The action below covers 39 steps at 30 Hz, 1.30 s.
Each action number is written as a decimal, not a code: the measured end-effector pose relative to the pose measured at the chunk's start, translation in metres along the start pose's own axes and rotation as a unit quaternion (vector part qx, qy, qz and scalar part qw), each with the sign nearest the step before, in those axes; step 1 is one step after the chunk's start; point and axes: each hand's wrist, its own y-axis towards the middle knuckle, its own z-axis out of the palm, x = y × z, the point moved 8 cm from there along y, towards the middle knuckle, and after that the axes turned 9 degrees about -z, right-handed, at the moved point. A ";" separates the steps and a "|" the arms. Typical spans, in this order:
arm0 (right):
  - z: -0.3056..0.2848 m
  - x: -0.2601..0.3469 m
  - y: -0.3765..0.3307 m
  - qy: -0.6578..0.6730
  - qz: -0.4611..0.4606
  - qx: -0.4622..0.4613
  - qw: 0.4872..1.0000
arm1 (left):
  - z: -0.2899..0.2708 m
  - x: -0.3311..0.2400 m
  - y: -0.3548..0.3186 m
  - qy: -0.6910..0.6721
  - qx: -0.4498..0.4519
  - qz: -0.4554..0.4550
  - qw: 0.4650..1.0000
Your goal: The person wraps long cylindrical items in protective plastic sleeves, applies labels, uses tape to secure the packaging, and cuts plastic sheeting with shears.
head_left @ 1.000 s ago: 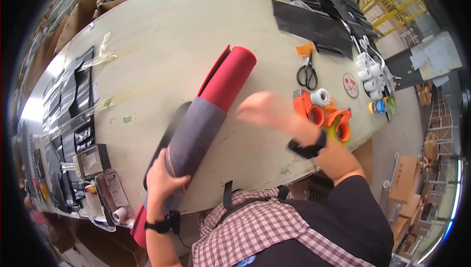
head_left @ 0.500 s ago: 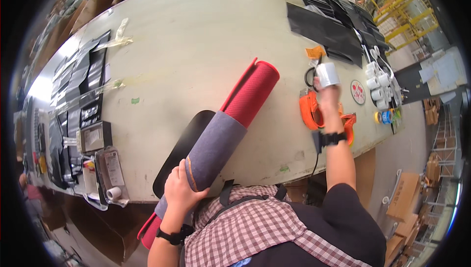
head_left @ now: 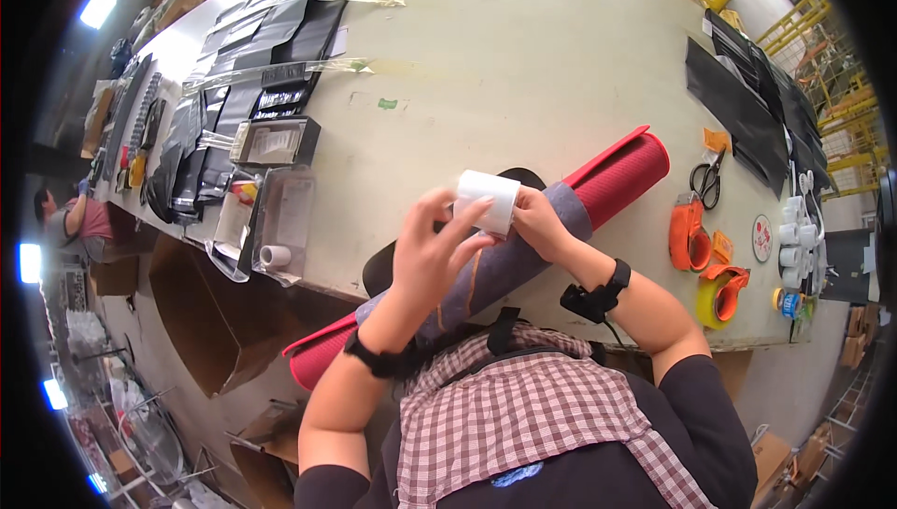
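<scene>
While over the mat (head_left: pixel 617 177), both hands on white roll (head_left: pixel 488 201)

Head camera looks steeply down, close above the table (head_left: pixel 523 70); rims apparently warped

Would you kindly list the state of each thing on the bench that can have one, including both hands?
White roll: lifted off the table, gripped between both hands.
Left hand: closed on the white roll.
Right hand: closed on the white roll.
Red mat: rolled up, lying across the table edge with a grey wrap round its middle.
Scissors: lying flat, blades shut.
Orange tape dispenser: resting on the table, untouched.
</scene>
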 end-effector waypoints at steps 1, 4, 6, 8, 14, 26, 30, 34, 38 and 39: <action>0.002 0.002 0.000 -0.002 0.000 0.004 1.000 | 0.010 -0.003 0.006 0.007 0.033 0.036 0.999; 0.002 0.001 -0.001 0.028 0.015 0.019 0.999 | 0.018 -0.004 0.017 -0.031 0.066 0.081 0.994; 0.003 -0.004 -0.002 0.040 0.029 0.046 0.998 | 0.016 -0.004 0.019 -0.074 0.067 0.090 0.991; 0.000 -0.005 -0.005 0.037 0.021 0.041 0.998 | 0.021 0.001 0.020 -0.131 0.112 0.036 0.984; 0.004 0.003 -0.009 0.023 0.020 0.038 0.999 | 0.020 -0.004 0.020 -0.122 0.090 0.094 0.984; 0.004 0.006 -0.010 0.067 0.009 0.055 0.996 | -0.014 -0.039 0.016 -0.139 0.077 0.066 0.985; 0.006 0.002 -0.009 0.048 0.015 0.051 0.997 | 0.003 -0.031 0.018 -0.040 0.065 0.105 0.992; 0.004 0.002 -0.010 0.048 0.011 0.041 0.998 | 0.011 -0.032 0.016 -0.005 0.093 0.120 0.988; 0.001 0.001 -0.010 0.030 -0.020 0.030 0.999 | 0.020 -0.036 0.017 0.060 0.123 0.124 0.983; 0.001 0.001 -0.009 0.027 -0.024 0.031 0.999 | 0.020 -0.039 0.018 0.089 0.121 0.126 0.981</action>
